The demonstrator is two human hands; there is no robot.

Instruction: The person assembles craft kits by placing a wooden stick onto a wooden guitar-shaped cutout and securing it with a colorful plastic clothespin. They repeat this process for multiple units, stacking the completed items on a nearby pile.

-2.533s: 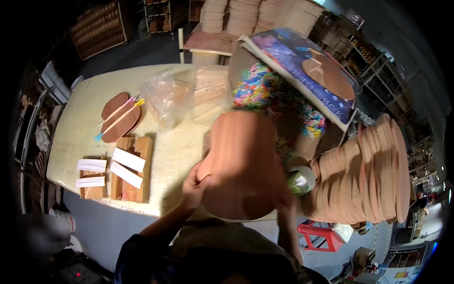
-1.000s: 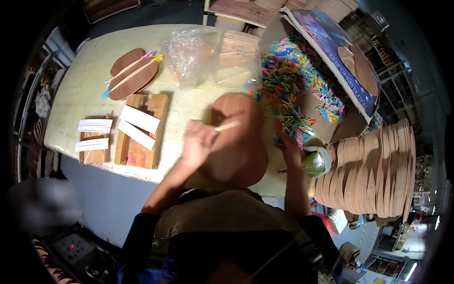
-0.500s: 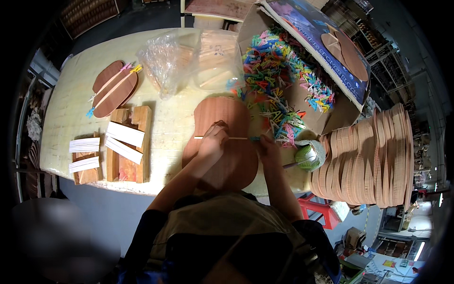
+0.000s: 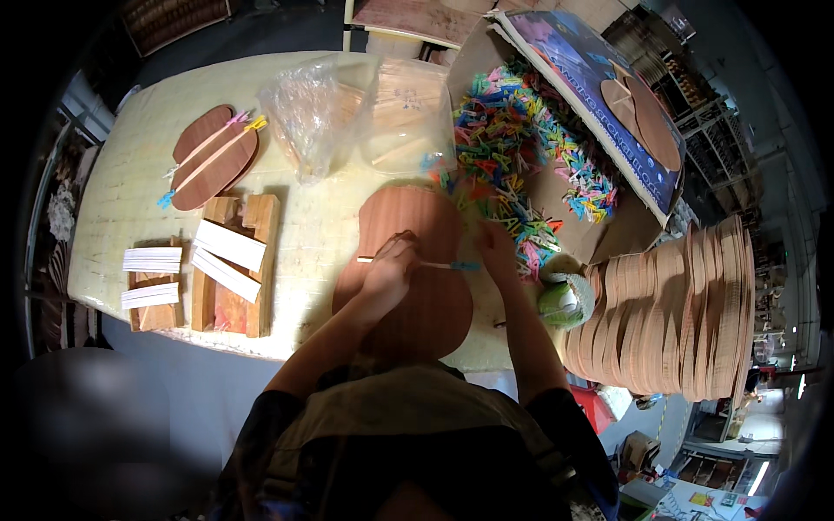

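Observation:
A guitar-shaped thin wooden plate (image 4: 408,317) lies on the table in front of me. Across its narrower middle runs a slim pale wooden strip (image 4: 432,264). My left hand (image 4: 391,267) rests on the plate with curled fingers, holding the strip down. At the plate's right edge a blue clothespin (image 4: 466,267) grips the strip's right end. My right hand (image 4: 496,250) is off that clothespin, beside the near edge of a heap of coloured clothespins (image 4: 495,148); its fingers are blurred, and nothing can be made out in them.
An open cardboard box (image 4: 599,104) lies behind the heap. To the right stands a stack of wooden plates (image 4: 665,313), with a green-and-white roll (image 4: 566,301) beside it. Plastic bags of strips (image 4: 408,108), a clipped plate (image 4: 208,161) and wooden blocks (image 4: 263,304) with white strips lie left and behind.
My right hand has let go of the blue clothespin, which now sits on the strip's end, and has moved up toward the heap. My left hand stays on the strip.

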